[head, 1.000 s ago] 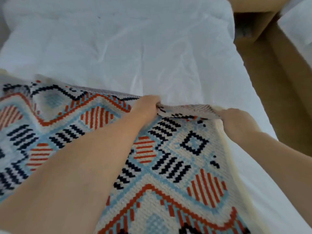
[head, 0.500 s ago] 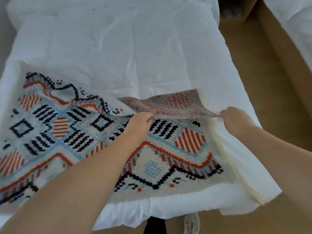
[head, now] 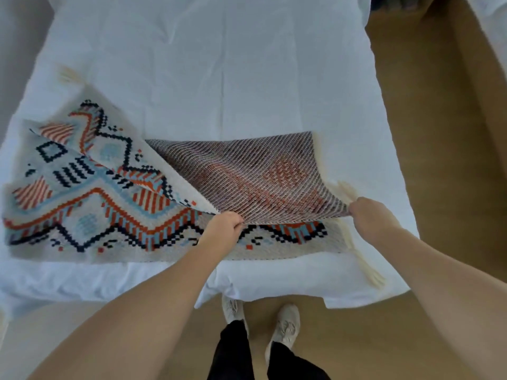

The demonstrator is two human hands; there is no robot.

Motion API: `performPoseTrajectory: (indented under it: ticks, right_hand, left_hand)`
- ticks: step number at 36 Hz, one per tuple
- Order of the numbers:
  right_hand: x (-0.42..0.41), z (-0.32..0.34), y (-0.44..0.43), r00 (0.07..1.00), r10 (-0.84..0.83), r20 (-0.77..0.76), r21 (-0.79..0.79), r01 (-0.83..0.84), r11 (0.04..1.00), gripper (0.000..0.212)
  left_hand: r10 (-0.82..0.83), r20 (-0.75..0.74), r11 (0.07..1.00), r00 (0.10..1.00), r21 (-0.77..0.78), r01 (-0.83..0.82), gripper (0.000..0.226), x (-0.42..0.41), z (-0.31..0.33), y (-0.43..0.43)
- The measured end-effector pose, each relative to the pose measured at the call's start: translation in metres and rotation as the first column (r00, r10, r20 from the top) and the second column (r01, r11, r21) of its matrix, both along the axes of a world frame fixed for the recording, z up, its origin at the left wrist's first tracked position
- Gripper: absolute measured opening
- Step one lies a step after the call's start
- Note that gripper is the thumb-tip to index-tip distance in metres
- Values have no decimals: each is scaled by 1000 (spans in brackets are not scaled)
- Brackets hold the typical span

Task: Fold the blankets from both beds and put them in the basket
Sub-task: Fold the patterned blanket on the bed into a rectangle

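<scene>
A woven blanket (head: 90, 204) with red, blue and black geometric patterns lies across the near end of a white bed (head: 219, 64). Its right part is turned over toward me, showing the dark striped underside (head: 255, 176). My left hand (head: 222, 229) is shut on the blanket's folded-over edge near the middle. My right hand (head: 367, 215) is shut on the same edge at the right corner, beside the cream fringe (head: 367, 267). The basket is not in view.
Brown floor (head: 444, 160) runs along the bed's right side and under my shoes (head: 285, 322). A second white bed's edge (head: 491, 6) shows at the top right corner. A dark shape (head: 392, 1) sits at the top edge between the beds.
Both hands have pulled the blanket's far edge toward me, so more of the striped underside lies over the patterned side. The view has drawn back, showing the bed's foot and my shoes.
</scene>
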State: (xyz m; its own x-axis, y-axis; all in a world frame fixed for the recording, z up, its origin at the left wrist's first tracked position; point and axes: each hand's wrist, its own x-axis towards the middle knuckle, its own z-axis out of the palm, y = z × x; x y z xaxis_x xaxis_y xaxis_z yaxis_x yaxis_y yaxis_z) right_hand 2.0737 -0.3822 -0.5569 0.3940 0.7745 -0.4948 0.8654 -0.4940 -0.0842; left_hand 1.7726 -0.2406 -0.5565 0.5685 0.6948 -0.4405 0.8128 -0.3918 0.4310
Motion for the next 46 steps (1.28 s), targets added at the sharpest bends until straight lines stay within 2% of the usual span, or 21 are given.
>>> performPoseTrajectory:
  ticks: [6, 12, 18, 22, 26, 30, 41, 46]
  right_hand:
    - [-15, -29, -24, 999, -16, -39, -55, 14, 998, 29]
    - [-34, -65, -50, 998, -38, -55, -138, 30, 990, 31]
    - [-50, -72, -54, 992, 124, -3, -253, -121, 960, 33]
    - [-59, -53, -44, 983, 181, 29, -267, -167, 949, 28]
    - [-81, -22, -18, 977, 213, 24, -227, -202, 953, 27]
    - [-116, 16, 13, 963, 266, -51, -153, -270, 951, 34]
    - [-243, 101, 87, 942, 329, -70, -28, -332, 943, 43]
    - [-304, 117, 120, 948, 314, -51, 19, -314, 949, 34]
  left_hand:
    - [87, -39, 993, 995, -78, -90, 20, -17, -35, -32]
    - [57, -108, 994, 993, -86, -66, 28, -36, -71, -55]
    - [34, -178, 984, 983, -165, -64, 37, -53, -73, -68]
    - [36, -140, 978, 989, -196, -64, 43, -63, -54, -71]
    - [100, -123, 983, 987, -140, -117, 41, -83, -22, -61]
    - [194, -102, 972, 976, -112, -205, 39, -113, 20, -49]
    - [346, -88, 935, 934, -49, -351, 38, -246, 100, -8]
    - [348, -71, 936, 935, -39, -351, 40, -317, 107, 23]
